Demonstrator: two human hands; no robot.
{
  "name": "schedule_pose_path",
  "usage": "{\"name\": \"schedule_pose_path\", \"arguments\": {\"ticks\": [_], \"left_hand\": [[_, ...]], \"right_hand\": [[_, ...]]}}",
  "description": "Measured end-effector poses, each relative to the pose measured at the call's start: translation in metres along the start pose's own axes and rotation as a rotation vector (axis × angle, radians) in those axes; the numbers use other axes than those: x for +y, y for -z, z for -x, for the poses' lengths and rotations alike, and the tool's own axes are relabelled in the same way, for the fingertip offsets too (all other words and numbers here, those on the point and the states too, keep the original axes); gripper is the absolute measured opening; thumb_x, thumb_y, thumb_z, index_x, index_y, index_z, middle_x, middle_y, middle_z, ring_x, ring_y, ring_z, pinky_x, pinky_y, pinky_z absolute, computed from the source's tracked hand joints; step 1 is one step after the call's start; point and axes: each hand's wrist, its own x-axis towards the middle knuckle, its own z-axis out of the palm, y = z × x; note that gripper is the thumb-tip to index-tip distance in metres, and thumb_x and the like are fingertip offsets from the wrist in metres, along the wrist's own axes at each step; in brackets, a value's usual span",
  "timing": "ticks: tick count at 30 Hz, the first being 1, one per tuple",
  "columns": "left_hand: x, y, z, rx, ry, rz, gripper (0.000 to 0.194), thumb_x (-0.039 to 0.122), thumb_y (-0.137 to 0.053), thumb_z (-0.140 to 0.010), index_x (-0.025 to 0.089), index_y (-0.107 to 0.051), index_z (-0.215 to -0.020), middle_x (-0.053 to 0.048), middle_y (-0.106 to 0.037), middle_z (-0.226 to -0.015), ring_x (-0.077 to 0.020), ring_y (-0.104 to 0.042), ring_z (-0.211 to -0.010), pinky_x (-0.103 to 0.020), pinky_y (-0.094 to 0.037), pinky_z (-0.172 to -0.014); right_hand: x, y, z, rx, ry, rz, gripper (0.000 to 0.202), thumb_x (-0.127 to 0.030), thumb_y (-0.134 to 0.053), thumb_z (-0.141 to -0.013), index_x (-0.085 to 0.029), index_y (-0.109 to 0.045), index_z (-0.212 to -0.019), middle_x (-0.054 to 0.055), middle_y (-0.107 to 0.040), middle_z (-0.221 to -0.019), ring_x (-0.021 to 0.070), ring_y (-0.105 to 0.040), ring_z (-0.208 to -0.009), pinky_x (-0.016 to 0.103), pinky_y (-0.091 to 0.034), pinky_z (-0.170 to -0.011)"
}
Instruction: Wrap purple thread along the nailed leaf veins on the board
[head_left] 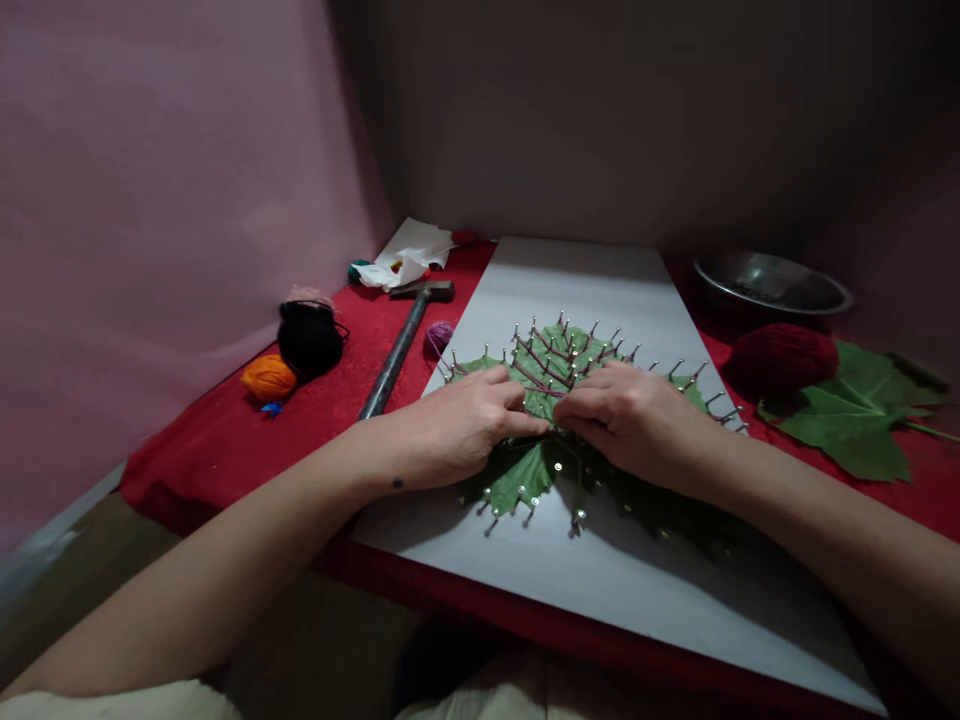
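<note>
Yarn: an orange ball [270, 378] next to a fuzzy black ball [310, 338], with a tiny blue scrap [272, 409] in front, all on the red cloth [217, 455].
Hammer: metal head, long dark handle [396, 358], lying left of the board, crumpled white paper [411, 256] just past the head.
Small ball: purple yarn [439, 337], right by the board's edge.
Left hand [465, 425]: fingers mostly curled, one digit reaching onto the leaf; can't tell if it's actually gripping the strand.
Leaf: big, green and lobed [517, 478], flat on the long pale-grey board [585, 270], ringed by silvery nails [558, 467], with dark purple thread [546, 392] strung across its upper part and between the hands.
Right hand [649, 420]: fingers bunched, tips pinched closed on the thread over the leaf's middle.
Far right: shiny metal bowl [776, 285] behind a maroon yarn ball [784, 358], which sits against a loose green leaf [855, 410].
</note>
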Motion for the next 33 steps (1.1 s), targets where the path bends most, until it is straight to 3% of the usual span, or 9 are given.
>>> {"name": "schedule_pose_path", "arguments": {"ticks": [6,16,24,30,33], "left_hand": [[0.0,-0.003,0.001,0.043,-0.003,0.046,0.048,-0.001,-0.038,-0.086,0.022,-0.066,-0.117,-0.008,-0.058,-0.086,-0.019,-0.043,-0.08,-0.028,-0.039,-0.067],[-0.002,-0.008,0.001,0.07,-0.037,0.035,0.039,-0.002,-0.04,-0.083,0.017,-0.068,-0.102,-0.007,-0.055,-0.085,-0.0199,-0.039,-0.079,-0.03,-0.034,-0.068],[-0.002,-0.008,0.002,0.053,-0.015,0.048,0.038,0.0,-0.04,-0.086,0.019,-0.068,-0.102,-0.006,-0.052,-0.083,-0.0198,-0.038,-0.079,-0.03,-0.034,-0.069],[-0.004,-0.009,0.002,0.056,0.0,0.06,0.046,0.0,-0.039,-0.088,0.022,-0.064,-0.12,-0.007,-0.055,-0.086,-0.02,-0.041,-0.083,-0.029,-0.036,-0.07],[-0.004,-0.011,0.003,0.064,-0.005,0.068,0.048,0.0,-0.039,-0.087,0.021,-0.062,-0.124,-0.007,-0.056,-0.087,-0.0202,-0.042,-0.085,-0.029,-0.039,-0.073]], "right_hand": [[-0.007,0.002,0.001,0.087,0.16,0.231,0.032,-0.01,-0.04,-0.09,-0.017,-0.058,-0.065,0.001,-0.056,-0.058,0.013,-0.043,-0.057,0.03,-0.03,-0.065],[-0.014,0.007,-0.005,0.122,0.366,0.427,0.03,-0.01,-0.042,-0.09,-0.017,-0.057,-0.065,0.002,-0.054,-0.058,0.0173,-0.044,-0.055,0.032,-0.031,-0.064],[-0.017,0.01,-0.001,0.096,0.434,0.369,0.029,-0.01,-0.042,-0.091,-0.015,-0.06,-0.069,0.001,-0.054,-0.059,0.0169,-0.043,-0.056,0.032,-0.03,-0.063],[0.001,0.015,0.004,-0.035,0.347,0.234,0.027,-0.007,-0.043,-0.087,-0.017,-0.059,-0.068,0.0,-0.056,-0.06,0.0148,-0.047,-0.058,0.031,-0.033,-0.066],[0.009,0.016,0.005,0.002,0.191,0.17,0.028,-0.006,-0.044,-0.088,-0.017,-0.062,-0.07,0.001,-0.06,-0.062,0.0139,-0.051,-0.06,0.029,-0.035,-0.066]]}}
